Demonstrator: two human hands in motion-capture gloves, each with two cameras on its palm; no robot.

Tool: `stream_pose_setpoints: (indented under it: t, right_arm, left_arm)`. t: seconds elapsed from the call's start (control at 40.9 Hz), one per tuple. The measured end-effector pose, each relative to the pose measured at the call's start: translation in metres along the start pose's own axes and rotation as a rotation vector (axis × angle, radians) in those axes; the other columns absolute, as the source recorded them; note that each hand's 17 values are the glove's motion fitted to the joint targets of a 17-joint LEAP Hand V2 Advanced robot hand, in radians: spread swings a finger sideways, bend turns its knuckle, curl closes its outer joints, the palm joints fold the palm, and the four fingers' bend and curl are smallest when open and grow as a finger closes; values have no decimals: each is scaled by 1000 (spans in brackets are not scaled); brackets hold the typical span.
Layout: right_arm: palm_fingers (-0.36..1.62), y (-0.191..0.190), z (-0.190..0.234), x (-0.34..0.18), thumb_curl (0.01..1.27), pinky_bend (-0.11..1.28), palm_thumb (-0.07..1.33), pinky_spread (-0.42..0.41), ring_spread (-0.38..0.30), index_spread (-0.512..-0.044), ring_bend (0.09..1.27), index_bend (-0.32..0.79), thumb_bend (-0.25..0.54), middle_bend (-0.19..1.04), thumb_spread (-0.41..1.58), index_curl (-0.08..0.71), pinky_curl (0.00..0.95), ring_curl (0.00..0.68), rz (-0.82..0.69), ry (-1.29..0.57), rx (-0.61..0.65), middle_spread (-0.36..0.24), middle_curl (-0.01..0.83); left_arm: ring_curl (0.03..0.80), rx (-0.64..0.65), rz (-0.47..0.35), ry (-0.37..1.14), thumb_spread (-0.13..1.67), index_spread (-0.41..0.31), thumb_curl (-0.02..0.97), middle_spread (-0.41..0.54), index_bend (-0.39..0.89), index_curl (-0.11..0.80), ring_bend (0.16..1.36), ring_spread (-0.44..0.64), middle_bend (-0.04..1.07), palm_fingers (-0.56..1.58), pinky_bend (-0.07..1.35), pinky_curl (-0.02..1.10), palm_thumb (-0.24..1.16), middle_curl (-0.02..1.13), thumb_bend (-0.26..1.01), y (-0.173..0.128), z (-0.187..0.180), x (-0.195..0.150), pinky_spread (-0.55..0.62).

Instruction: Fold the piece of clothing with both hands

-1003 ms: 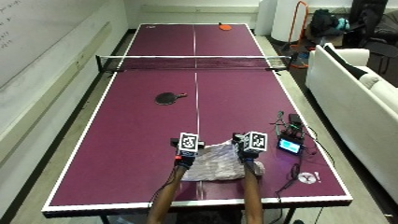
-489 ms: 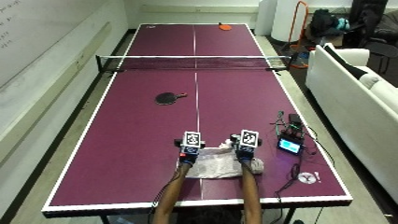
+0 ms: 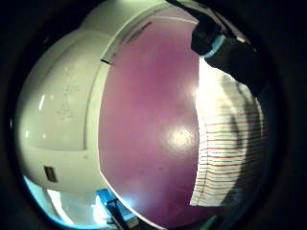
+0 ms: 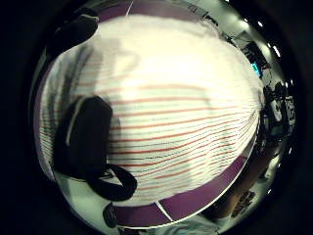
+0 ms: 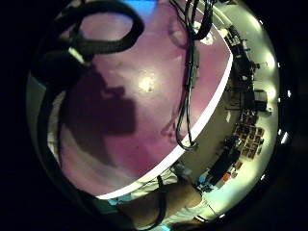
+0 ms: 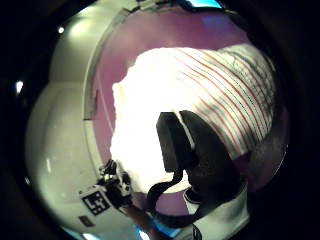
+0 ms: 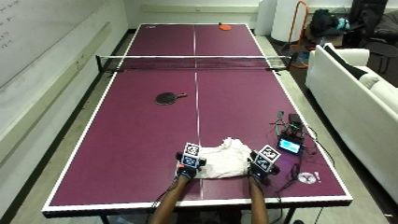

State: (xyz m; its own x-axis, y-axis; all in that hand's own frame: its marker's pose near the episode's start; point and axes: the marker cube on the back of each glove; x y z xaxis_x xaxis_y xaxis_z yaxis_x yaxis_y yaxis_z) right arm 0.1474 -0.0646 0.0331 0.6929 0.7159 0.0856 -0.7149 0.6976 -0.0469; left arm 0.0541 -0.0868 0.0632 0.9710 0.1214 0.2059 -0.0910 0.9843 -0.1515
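Two gloved hands flank the striped garment (image 7: 223,158) bunched near the table's (image 7: 124,140) near edge, left hand (image 7: 188,169) and right hand (image 7: 262,171) at opposite sides, the cloth lying between them; whether either hand's fingers grip it I cannot tell.

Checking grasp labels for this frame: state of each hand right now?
Left hand: at the clothing's left edge, thumb on the cloth; grip cannot be told.
Right hand: at its right edge; grip cannot be told.
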Motion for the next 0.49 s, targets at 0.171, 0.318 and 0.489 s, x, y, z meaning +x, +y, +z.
stream_pose_setpoints:
  t: [0.171, 0.318, 0.489]
  right_arm:
    - [765, 5, 10, 8, 218, 761, 467, -64, -116, -294, 835, -92, -47, 180, 1196, 107, 433, 427, 82, 162, -48, -96, 360]
    - [905, 4, 13, 4, 246, 797, 580, -190, -176, -310, 886, -50, 36, 300, 1226, 52, 447, 450, 82, 235, -33, -121, 404]
    - [1063, 0, -1, -10, 290, 713, 775, -256, -217, -325, 850, 97, 108, 363, 1216, 78, 433, 447, -9, 44, 59, -185, 431]
  left_arm:
    - [361, -74, -3, 42, 1427, -151, 163, -126, 150, 349, 533, -17, 114, 436, 382, 398, 348, 374, -35, 1, 13, 2, 210]
    - [350, -135, 28, 48, 1527, -136, 126, -91, 153, 348, 553, 35, 131, 425, 394, 393, 237, 343, -22, 11, 15, 9, 250]
    - [349, -81, 16, 41, 1589, -132, 104, -82, 147, 346, 577, 51, 145, 440, 404, 391, 163, 327, -11, 5, 15, 7, 265]
